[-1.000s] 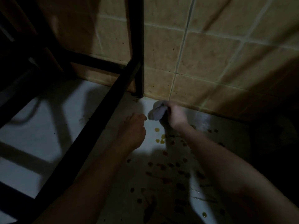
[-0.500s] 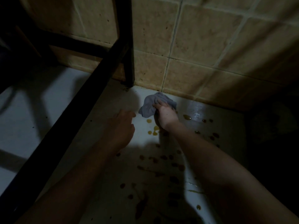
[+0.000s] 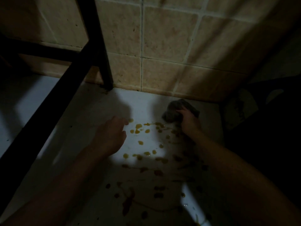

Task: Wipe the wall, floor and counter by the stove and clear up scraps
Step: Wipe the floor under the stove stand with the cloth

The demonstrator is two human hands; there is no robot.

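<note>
Both forearms reach forward and down from the bottom edge, over a pale floor (image 3: 143,103) in dim light. Right arm stretched further. The right hand (image 3: 189,123) sits low near the foot of the tiled wall (image 3: 167,46), with its fingers curled over a bunched grey cloth (image 3: 172,110) and pressing it to the floor. The cloth lies just short of the wall base, at the far right edge of the spill. The left hand (image 3: 110,136) is palm down with fingers loosely bent and holds nothing. Its fingertips are at the nearest yellow-orange drops (image 3: 138,127); cannot tell whether they touch the floor. More drops and smears are scattered between the two arms and back toward the viewer. A black metal frame leg (image 3: 101,46) stands in the corner at left, well apart from the cloth. A dark object (image 3: 239,108) at far right is unreadable.
</note>
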